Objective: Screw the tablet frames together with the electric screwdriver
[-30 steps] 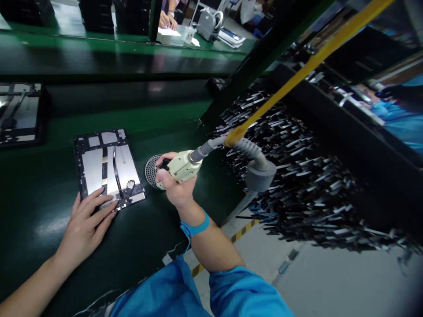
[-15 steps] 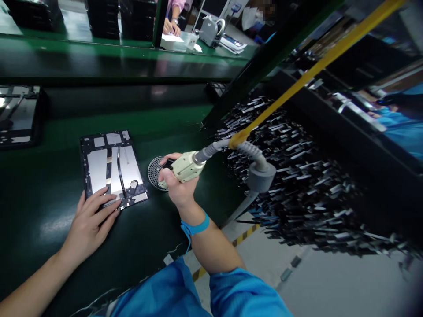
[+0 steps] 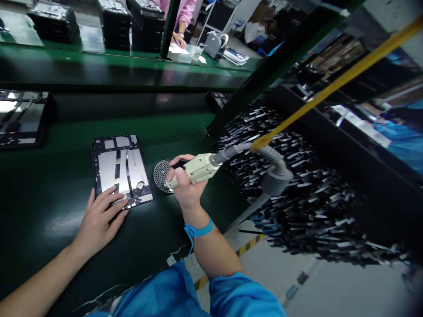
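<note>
While the left hand (image 3: 99,215) lies flat near the front edge of the tabletop (image 3: 49,229), its fingers (image 3: 114,204) spread and pressing on the near corner of an opened tablet (image 3: 120,169), the right hand (image 3: 187,187) wraps its fingers (image 3: 173,174) tight around a cream electric screwdriver (image 3: 196,169), a blue strap (image 3: 198,230) circling that wrist. Its tip points down at a small round dish (image 3: 161,175) sitting just right of the tablet, so the step in hand looks like picking up a screw; the next move would call for carrying the tip across to a hole in the tablet with the left hand steadying the frame. Behind the tool a grey hose (image 3: 271,163) and a yellow cable (image 3: 330,86) rise to the upper right. Farther back, another tablet (image 3: 20,116) sits at the left edge, cut off, and dark stacked trays (image 3: 112,24) line the far edge, where another person's hand (image 3: 179,39) rests on paper. The bit is hidden by the fingers; the dish's contents and the dark jumble at right are hard to make out.
</note>
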Available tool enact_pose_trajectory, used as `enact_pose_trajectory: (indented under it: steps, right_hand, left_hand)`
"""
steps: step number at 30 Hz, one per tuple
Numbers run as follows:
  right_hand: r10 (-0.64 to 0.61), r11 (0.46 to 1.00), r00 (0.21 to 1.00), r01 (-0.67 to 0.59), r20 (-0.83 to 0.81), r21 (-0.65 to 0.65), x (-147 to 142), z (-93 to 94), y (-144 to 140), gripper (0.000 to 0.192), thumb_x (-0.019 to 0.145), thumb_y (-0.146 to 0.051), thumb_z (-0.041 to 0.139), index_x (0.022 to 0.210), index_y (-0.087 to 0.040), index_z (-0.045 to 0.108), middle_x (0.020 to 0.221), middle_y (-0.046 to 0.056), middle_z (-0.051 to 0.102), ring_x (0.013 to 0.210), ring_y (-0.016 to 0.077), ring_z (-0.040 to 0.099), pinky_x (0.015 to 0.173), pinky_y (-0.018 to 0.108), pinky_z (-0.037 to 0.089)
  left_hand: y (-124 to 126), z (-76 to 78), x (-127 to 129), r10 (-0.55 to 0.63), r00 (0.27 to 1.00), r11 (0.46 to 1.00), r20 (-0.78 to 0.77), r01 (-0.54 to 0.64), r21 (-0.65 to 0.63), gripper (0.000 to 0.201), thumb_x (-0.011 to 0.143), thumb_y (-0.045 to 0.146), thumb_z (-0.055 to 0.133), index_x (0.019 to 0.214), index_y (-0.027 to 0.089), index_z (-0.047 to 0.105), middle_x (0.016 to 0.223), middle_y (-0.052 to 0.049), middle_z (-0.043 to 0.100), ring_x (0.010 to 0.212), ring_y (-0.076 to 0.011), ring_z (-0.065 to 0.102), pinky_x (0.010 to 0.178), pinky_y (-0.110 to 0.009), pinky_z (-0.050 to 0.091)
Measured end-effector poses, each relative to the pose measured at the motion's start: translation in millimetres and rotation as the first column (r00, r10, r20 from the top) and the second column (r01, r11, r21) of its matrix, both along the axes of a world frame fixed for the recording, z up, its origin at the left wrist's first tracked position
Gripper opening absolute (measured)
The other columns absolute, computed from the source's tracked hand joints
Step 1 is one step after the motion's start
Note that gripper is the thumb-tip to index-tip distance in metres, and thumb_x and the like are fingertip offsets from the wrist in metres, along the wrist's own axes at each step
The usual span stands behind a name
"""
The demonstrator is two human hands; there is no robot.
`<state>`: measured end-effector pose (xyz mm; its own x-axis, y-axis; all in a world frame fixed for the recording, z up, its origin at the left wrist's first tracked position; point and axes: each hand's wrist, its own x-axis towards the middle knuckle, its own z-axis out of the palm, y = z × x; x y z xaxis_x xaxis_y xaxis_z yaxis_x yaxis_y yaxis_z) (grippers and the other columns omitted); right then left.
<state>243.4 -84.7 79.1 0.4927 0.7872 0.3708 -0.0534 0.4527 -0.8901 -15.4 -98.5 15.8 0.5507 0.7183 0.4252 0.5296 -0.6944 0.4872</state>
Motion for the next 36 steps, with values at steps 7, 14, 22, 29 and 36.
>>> enact_pose_trajectory:
  steps: [7, 14, 22, 29, 36]
  right_hand:
    - [0.201, 0.978, 0.977, -0.196, -0.076, 0.068, -48.4, 23.2, -8.9, 0.025, 0.087, -0.036, 0.07, 0.108, -0.027, 0.06, 0.092, -0.002, 0.066, 0.047, 0.0085, 0.06, 0.046, 0.027, 0.05]
    - [0.258, 0.966, 0.965, -0.257, -0.043, 0.037, -85.5, 23.9, -14.2, 0.025, 0.09, -0.04, 0.065, 0.11, -0.028, 0.057, 0.092, -0.001, 0.064, 0.047, 0.009, 0.059, 0.048, 0.029, 0.052]
    - [0.274, 0.961, 0.96, -0.271, -0.054, 0.051, -92.9, 21.2, -13.9, 0.023, 0.089, -0.035, 0.065, 0.109, -0.027, 0.059, 0.094, -0.002, 0.063, 0.048, 0.0081, 0.059, 0.048, 0.028, 0.053]
    - [0.296, 0.955, 0.953, -0.295, -0.071, 0.027, -92.3, 18.5, -16.3, 0.024, 0.089, -0.034, 0.065, 0.11, -0.028, 0.058, 0.094, -0.003, 0.061, 0.049, 0.0079, 0.059, 0.049, 0.028, 0.054]
    - [0.288, 0.958, 0.957, -0.288, -0.034, 0.007, -93.9, 19.5, -17.2, 0.025, 0.088, -0.036, 0.065, 0.11, -0.027, 0.056, 0.092, -0.002, 0.061, 0.048, 0.0086, 0.058, 0.051, 0.03, 0.054]
  left_hand:
    - [-0.7, 12.5, 9.1, 0.066, 0.987, 0.995, 0.144, -0.076, 0.067, 0.013, 0.091, 0.022, 0.075, 0.104, 0.024, 0.072, 0.094, -0.002, 0.073, 0.107, -0.0242, 0.066, 0.123, -0.064, 0.027]
    - [-3.1, 13.4, 9.2, 0.058, 0.978, 0.996, 0.201, -0.07, 0.049, 0.009, 0.091, 0.029, 0.076, 0.098, 0.024, 0.073, 0.086, 0.0, 0.07, 0.099, -0.0209, 0.065, 0.123, -0.061, 0.029]
    - [-4.0, 13.9, 9.6, 0.052, 0.975, 0.998, 0.218, -0.06, 0.031, 0.007, 0.093, 0.02, 0.067, 0.09, 0.024, 0.073, 0.081, 0.001, 0.068, 0.093, -0.0182, 0.065, 0.122, -0.058, 0.031]
    - [-3.6, 13.8, 10.4, 0.045, 0.972, 0.997, 0.229, -0.058, 0.05, 0.005, 0.093, 0.024, 0.07, 0.088, 0.023, 0.071, 0.081, 0.0, 0.066, 0.091, -0.0181, 0.066, 0.122, -0.058, 0.031]
    - [-3.9, 14.5, 11.2, 0.061, 0.972, 0.997, 0.227, -0.071, 0.036, 0.01, 0.091, 0.018, 0.066, 0.083, 0.023, 0.07, 0.08, 0.001, 0.066, 0.09, -0.017, 0.065, 0.123, -0.057, 0.031]
